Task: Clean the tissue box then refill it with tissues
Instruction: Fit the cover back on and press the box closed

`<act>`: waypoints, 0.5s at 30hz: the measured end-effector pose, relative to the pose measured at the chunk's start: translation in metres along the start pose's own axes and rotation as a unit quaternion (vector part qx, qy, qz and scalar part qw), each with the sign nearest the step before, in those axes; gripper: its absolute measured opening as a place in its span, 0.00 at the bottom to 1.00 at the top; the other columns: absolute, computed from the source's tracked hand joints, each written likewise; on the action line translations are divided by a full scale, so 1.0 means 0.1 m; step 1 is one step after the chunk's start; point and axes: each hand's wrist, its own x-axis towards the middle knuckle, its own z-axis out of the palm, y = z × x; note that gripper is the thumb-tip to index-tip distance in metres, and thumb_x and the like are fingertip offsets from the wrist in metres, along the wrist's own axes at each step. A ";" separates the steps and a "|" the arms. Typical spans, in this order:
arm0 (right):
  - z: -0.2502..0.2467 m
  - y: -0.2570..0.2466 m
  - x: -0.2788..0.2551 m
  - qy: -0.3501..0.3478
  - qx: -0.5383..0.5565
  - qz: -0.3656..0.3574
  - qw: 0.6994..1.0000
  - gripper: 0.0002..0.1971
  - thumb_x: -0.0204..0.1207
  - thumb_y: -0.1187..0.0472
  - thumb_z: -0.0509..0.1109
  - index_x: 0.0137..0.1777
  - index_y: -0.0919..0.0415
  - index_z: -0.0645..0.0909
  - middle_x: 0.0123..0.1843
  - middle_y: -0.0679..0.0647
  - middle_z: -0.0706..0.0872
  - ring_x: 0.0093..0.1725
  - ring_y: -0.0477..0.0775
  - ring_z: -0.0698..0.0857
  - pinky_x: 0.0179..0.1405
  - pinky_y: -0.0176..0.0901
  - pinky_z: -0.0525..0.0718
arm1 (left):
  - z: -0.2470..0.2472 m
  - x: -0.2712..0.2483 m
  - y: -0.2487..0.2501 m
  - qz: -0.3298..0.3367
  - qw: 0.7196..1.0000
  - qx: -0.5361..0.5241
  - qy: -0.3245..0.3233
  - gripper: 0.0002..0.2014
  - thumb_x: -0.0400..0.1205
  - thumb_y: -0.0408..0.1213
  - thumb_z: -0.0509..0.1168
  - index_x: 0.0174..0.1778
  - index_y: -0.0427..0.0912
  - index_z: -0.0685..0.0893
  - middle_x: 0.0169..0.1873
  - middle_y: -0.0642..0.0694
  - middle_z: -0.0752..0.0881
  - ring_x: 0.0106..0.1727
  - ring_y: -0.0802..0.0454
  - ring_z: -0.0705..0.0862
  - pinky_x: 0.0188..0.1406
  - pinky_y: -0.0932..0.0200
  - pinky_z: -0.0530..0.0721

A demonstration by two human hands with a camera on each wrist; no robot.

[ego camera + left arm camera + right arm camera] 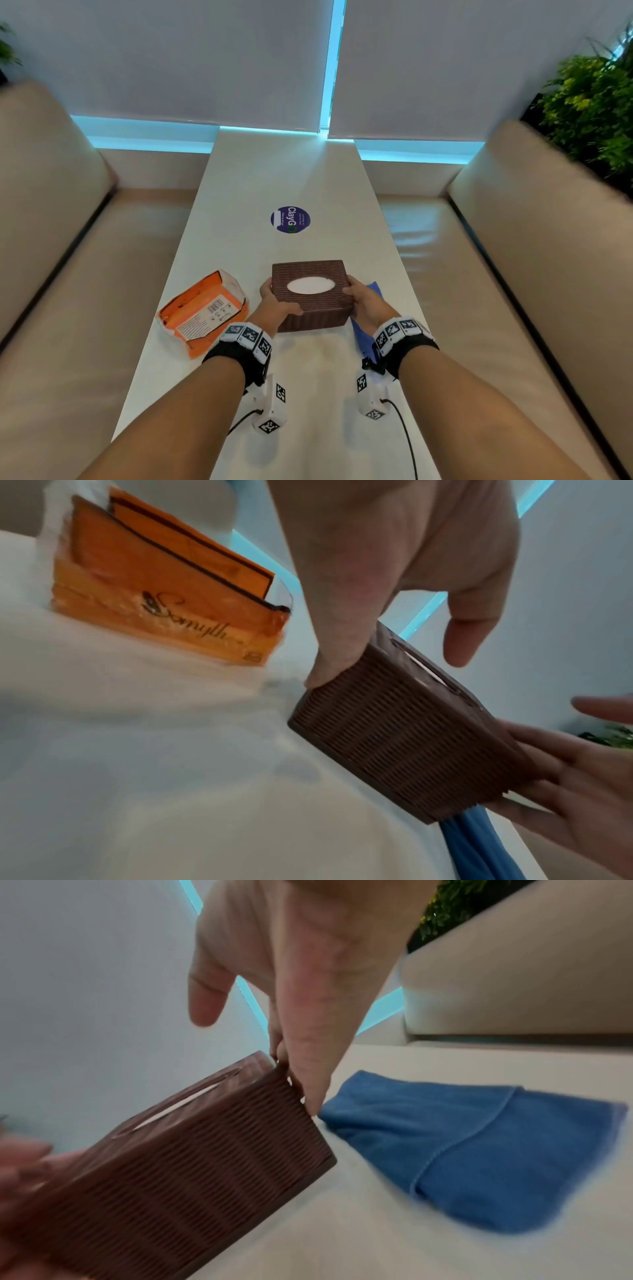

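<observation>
Blue cloth (363, 329) half hidden behind right hand (365, 301), tissue box (313, 296)

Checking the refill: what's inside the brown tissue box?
Through the oval opening of the brown tissue box, only a flat white surface shows, likely tissue. The woven walls hide everything else inside.

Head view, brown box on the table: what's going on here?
A person holds the brown woven tissue box between both hands over the long white table: the left hand grips its left side, the right hand its right side. White tissue shows in the oval top slot. An opened orange tissue pack lies to the left of the box, and a folded blue cloth lies to its right. A round purple sticker sits farther along the table.
</observation>
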 end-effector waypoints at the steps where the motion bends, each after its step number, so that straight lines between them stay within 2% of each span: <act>1: 0.02 0.04 0.00 0.011 0.016 -0.003 1.000 0.25 0.78 0.65 0.60 0.76 0.61 0.69 0.62 0.55 0.83 0.54 0.49 0.84 0.47 0.37 0.83 | 0.02 -0.01 -0.02 0.001 1.000 -0.004 -0.003 0.53 0.61 0.18 0.71 0.80 0.41 0.53 0.66 0.38 0.74 0.68 0.38 0.75 0.72 0.35 0.74; 3: 0.05 0.09 0.02 0.038 0.033 -0.005 0.999 0.21 0.83 0.66 0.56 0.75 0.60 0.70 0.67 0.57 0.81 0.60 0.53 0.82 0.51 0.39 0.82 | 0.00 0.04 -0.06 0.000 1.000 0.001 -0.013 0.49 0.69 0.22 0.71 0.82 0.43 0.53 0.70 0.38 0.75 0.70 0.39 0.75 0.73 0.37 0.73; 5: 0.07 0.13 0.05 0.062 0.031 -0.007 0.998 0.22 0.83 0.70 0.55 0.76 0.59 0.69 0.70 0.59 0.79 0.63 0.56 0.80 0.50 0.39 0.82 | -0.04 0.11 -0.11 -0.006 1.000 0.020 -0.022 0.45 0.75 0.28 0.68 0.83 0.49 0.49 0.75 0.41 0.72 0.74 0.40 0.73 0.76 0.38 0.70; 7: 0.09 0.15 0.06 0.081 0.035 -0.011 0.996 0.25 0.81 0.76 0.53 0.77 0.59 0.67 0.67 0.60 0.79 0.62 0.57 0.79 0.47 0.38 0.81 | -0.07 0.18 -0.16 -0.004 0.999 0.046 -0.024 0.45 0.78 0.30 0.66 0.84 0.51 0.45 0.77 0.44 0.69 0.75 0.41 0.72 0.77 0.39 0.69; 9: 0.10 0.17 0.05 0.093 0.039 -0.017 0.995 0.28 0.80 0.79 0.53 0.75 0.54 0.67 0.64 0.57 0.80 0.61 0.57 0.79 0.46 0.38 0.80 | -0.08 0.20 -0.18 0.006 0.998 0.060 -0.021 0.44 0.79 0.28 0.64 0.84 0.51 0.44 0.77 0.44 0.70 0.75 0.41 0.72 0.77 0.39 0.70; 11: 0.11 0.18 0.05 0.101 0.041 -0.018 0.994 0.29 0.79 0.80 0.54 0.74 0.52 0.68 0.62 0.57 0.81 0.60 0.57 0.79 0.47 0.40 0.82 | -0.08 0.21 -0.19 0.011 0.997 0.072 -0.022 0.43 0.79 0.26 0.65 0.84 0.50 0.46 0.76 0.43 0.71 0.74 0.41 0.73 0.76 0.39 0.70; 13: 0.09 0.18 0.10 0.136 0.020 -0.008 0.991 0.26 0.77 0.79 0.57 0.73 0.59 0.70 0.61 0.58 0.82 0.59 0.58 0.81 0.53 0.48 0.83 | -0.07 0.18 -0.15 0.017 0.995 0.095 -0.020 0.41 0.79 0.25 0.65 0.83 0.45 0.50 0.74 0.42 0.73 0.73 0.41 0.74 0.77 0.41 0.70; 15: 0.12 0.12 0.13 0.186 -0.056 0.009 0.981 0.24 0.76 0.75 0.60 0.73 0.64 0.70 0.57 0.59 0.81 0.56 0.59 0.82 0.57 0.53 0.82 | -0.06 0.14 -0.11 0.023 0.992 0.121 -0.009 0.34 0.80 0.25 0.63 0.81 0.39 0.57 0.71 0.42 0.75 0.69 0.42 0.76 0.75 0.43 0.72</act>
